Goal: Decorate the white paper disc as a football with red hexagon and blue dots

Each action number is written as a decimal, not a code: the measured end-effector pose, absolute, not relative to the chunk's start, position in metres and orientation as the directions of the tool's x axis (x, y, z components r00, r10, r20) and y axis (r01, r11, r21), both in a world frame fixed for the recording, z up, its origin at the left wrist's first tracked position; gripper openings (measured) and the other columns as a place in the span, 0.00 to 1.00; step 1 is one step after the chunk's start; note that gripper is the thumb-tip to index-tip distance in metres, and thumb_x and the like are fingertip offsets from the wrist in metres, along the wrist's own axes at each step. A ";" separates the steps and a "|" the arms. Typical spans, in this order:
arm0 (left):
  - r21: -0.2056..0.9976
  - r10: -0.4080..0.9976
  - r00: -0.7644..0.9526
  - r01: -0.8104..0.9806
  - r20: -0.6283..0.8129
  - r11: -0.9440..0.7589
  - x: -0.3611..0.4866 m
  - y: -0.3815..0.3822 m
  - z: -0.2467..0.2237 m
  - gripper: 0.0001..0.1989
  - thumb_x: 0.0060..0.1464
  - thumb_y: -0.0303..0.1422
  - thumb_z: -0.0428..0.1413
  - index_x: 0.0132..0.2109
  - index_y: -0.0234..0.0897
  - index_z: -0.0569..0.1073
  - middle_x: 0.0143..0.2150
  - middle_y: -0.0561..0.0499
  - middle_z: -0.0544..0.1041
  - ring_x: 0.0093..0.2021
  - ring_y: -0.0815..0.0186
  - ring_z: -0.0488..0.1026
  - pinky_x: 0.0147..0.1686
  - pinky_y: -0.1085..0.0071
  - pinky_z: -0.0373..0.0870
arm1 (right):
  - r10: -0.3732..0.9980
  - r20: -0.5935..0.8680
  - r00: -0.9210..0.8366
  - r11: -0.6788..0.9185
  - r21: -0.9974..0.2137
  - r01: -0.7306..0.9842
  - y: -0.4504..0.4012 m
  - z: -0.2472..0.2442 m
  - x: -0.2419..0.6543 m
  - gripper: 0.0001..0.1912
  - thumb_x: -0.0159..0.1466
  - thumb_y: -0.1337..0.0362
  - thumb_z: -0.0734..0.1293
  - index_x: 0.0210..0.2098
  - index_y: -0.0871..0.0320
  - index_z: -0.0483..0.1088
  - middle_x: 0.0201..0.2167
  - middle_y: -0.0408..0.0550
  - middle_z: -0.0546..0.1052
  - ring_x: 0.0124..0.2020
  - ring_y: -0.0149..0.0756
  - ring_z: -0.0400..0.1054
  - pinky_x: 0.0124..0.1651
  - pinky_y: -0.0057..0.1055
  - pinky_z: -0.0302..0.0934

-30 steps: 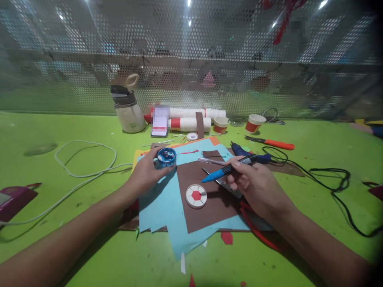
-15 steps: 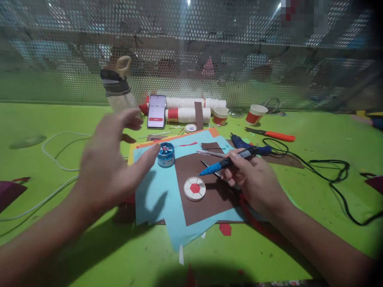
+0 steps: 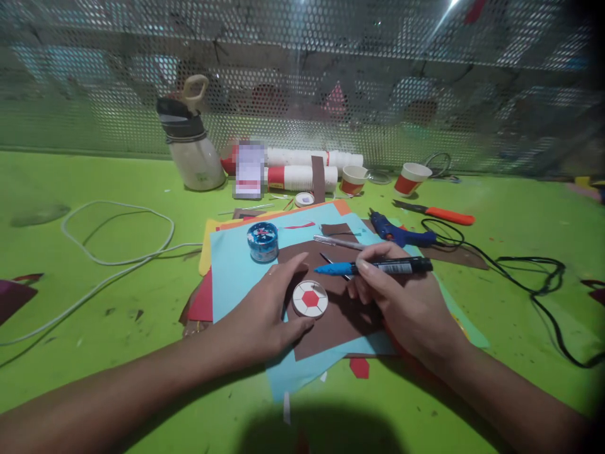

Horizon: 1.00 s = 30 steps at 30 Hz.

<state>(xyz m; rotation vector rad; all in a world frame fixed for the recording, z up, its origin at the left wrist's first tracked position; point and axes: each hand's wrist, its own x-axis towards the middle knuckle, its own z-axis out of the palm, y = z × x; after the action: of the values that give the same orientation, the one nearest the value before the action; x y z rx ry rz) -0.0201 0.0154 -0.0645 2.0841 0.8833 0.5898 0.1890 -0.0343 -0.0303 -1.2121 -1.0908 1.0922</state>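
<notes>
My right hand (image 3: 401, 296) grips a blue marker (image 3: 387, 267), its blue tip pointing left above a white disc (image 3: 302, 301) with a red hexagon and black lines. Thumb and forefinger of my left hand (image 3: 274, 302) curve apart around the disc's left side. The thumb lies close to its lower edge; whether it touches, I cannot tell. Under the disc is brown paper (image 3: 307, 343) on light blue paper (image 3: 236, 296). A silver pen (image 3: 340, 242) and a dark pointed blade lie by my right fingers. The blue round jar (image 3: 263, 242) stands beyond my left hand.
Behind the papers are a phone (image 3: 249, 170), stacked paper cups (image 3: 302, 179), two single cups (image 3: 353, 181) and a bottle (image 3: 196, 157). To the right lie a blue glue gun (image 3: 401, 232) with a black cord and an orange-handled knife (image 3: 449, 215). A white cable (image 3: 127, 255) loops at left.
My left hand has come down and to the right, from in front of the bottle to beside the disc. The marker is still in my right hand, now held more level.
</notes>
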 end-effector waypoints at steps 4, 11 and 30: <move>0.826 0.741 0.662 0.352 0.113 -0.440 -0.017 0.016 -0.068 0.41 0.52 0.30 0.60 0.68 0.42 0.48 0.63 0.40 0.66 0.64 0.52 0.63 0.61 0.48 0.62 | 0.987 -0.019 0.160 -0.024 -0.999 0.027 -0.036 -0.032 0.188 0.11 0.63 0.56 0.69 0.32 0.54 0.65 0.13 0.34 0.64 0.14 0.24 0.54 0.18 0.24 0.47; 0.832 0.752 0.652 0.361 0.098 -0.421 -0.018 0.017 -0.071 0.43 0.51 0.29 0.62 0.68 0.45 0.48 0.61 0.43 0.69 0.63 0.52 0.65 0.60 0.48 0.62 | 0.995 -0.010 0.100 -0.012 -1.000 0.028 -0.031 -0.038 0.189 0.10 0.64 0.55 0.68 0.34 0.55 0.67 0.16 0.37 0.69 0.17 0.26 0.61 0.19 0.24 0.53; 0.801 0.732 0.668 0.359 0.138 -0.479 -0.021 0.016 -0.069 0.44 0.49 0.31 0.65 0.68 0.49 0.51 0.59 0.44 0.71 0.59 0.52 0.69 0.57 0.49 0.66 | 0.995 -0.025 0.096 -0.043 -0.980 0.194 -0.033 -0.045 0.181 0.14 0.60 0.53 0.70 0.34 0.57 0.67 0.17 0.39 0.71 0.17 0.27 0.63 0.21 0.25 0.59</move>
<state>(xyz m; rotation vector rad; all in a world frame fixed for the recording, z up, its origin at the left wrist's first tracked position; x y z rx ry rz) -0.0213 0.0161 -0.0691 2.0997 0.8392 0.6081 0.1815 -0.0325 -0.0448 -1.4210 -1.2641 1.0644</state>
